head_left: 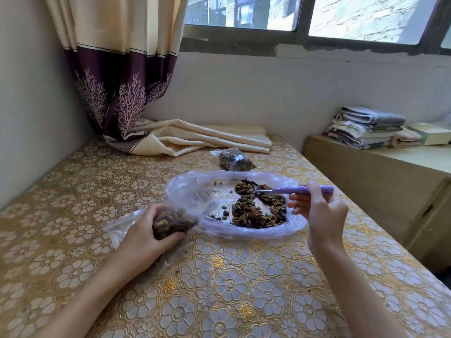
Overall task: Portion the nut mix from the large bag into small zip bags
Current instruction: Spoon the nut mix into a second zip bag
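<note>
Left hand [146, 231] grips small zip bag [170, 222] at frame centre-left; right hand [319, 211] pinches loaded purple spoon [288, 190] above large bag [234, 203], centre. Bare tablecloth [219, 289] fills lower frame.

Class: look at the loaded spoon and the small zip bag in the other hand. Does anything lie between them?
Nothing solid. Between the spoon in the right hand and the small zip bag in the left hand lies only the large bag, its rumpled film.
</note>
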### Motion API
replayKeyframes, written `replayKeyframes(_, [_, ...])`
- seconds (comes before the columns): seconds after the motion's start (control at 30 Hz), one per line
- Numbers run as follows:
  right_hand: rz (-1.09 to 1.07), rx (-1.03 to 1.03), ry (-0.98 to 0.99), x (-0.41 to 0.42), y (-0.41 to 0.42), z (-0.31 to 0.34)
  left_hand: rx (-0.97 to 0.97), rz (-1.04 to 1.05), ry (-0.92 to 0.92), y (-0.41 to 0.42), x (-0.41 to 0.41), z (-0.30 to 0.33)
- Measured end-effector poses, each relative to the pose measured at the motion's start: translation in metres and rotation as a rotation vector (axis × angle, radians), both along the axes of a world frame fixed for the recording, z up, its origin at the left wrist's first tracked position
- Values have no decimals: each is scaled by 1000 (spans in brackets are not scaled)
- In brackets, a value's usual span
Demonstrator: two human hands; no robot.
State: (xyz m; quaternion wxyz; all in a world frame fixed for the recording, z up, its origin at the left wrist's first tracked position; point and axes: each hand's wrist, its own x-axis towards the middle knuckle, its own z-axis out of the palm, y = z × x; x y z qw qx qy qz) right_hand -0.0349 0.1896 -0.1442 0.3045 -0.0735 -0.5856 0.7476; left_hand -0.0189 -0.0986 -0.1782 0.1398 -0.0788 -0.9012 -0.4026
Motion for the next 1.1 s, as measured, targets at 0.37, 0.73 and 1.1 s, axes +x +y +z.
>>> replayKeyframes(0.37, [359,107,122,28,-58,13,2,-8,-44,1,1,2])
replayKeyframes(0.73, [460,194,214,28,-53,15,12,-5,-7,-1,0,0])
replayKeyframes(1.1, [-59,246,109,1,10,8,-5,4,29,-1,1,-1])
